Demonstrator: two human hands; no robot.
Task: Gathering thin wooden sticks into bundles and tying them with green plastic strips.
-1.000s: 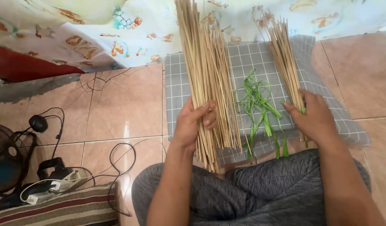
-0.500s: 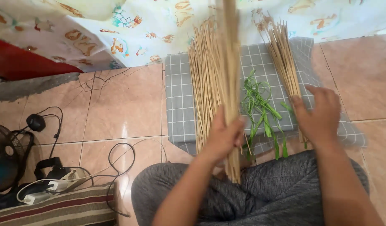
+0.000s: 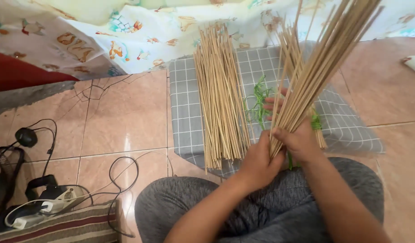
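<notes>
Both my hands grip one bundle of thin pale sticks (image 3: 324, 63) at its lower end, in front of my lap. My left hand (image 3: 258, 163) holds the base from the left and my right hand (image 3: 301, 143) wraps it from the right. The bundle fans up toward the upper right. A loose pile of the same sticks (image 3: 218, 99) lies flat on a grey checked cloth (image 3: 182, 112), just left of my hands. Green strips (image 3: 259, 100) lie on the cloth between the pile and the held bundle. More sticks (image 3: 319, 135) lie under my right hand, partly hidden.
A patterned sheet (image 3: 140, 31) hangs along the far edge of the cloth. On the tiled floor (image 3: 122, 117) at the left are black cables (image 3: 122, 168), a white power strip (image 3: 54, 200), a fan (image 3: 2, 175) and a striped cushion (image 3: 59, 227).
My left hand has lifted a bundle off the stick pile and carried it right. My right hand left the cloth and closed on the same bundle, which now tilts up to the right.
</notes>
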